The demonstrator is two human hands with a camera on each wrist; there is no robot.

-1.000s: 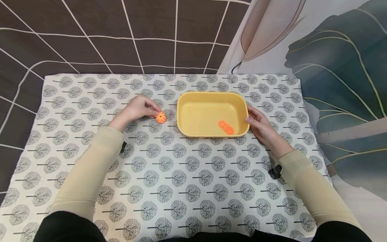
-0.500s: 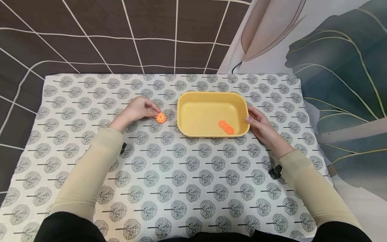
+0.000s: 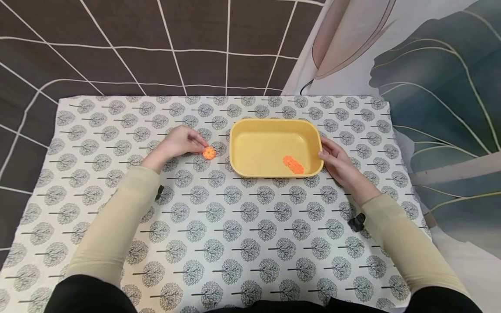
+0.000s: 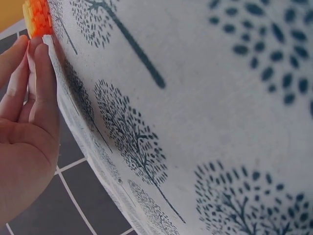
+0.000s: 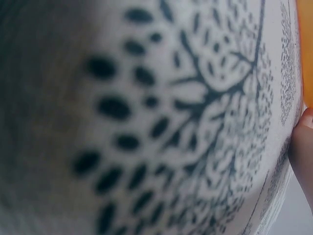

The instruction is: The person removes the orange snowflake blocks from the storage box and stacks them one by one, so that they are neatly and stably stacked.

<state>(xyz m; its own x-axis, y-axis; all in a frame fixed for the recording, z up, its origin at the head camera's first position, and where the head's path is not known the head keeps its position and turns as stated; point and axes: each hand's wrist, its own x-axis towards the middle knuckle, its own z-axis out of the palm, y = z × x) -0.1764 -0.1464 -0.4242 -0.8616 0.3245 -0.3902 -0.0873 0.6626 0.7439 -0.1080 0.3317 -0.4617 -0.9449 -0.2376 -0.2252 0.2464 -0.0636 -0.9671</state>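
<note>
In the head view my left hand [image 3: 182,141] is over the cloth left of the yellow plastic bin, its fingertips pinching a stack of orange notched discs [image 3: 209,152]. The left wrist view shows the layered toothed edges of that stack [image 4: 38,18] at the tips of the fingers and thumb. My right hand [image 3: 339,164] holds the right end of the yellow bin [image 3: 274,174], thumb at the rim and fingers along the outer wall. Inside the bin, near its front right corner, lie several overlapping orange notched discs [image 3: 293,165]. Only a sliver of the right hand [image 5: 304,147] shows in the right wrist view.
A white tablecloth [image 3: 250,234] with a tree print covers the table. Behind it hangs a dark cloth with a white grid [image 3: 195,65]. A leaf-patterned curtain [image 3: 438,87] hangs on the right. Small black devices [image 3: 356,222] sit at the wrists.
</note>
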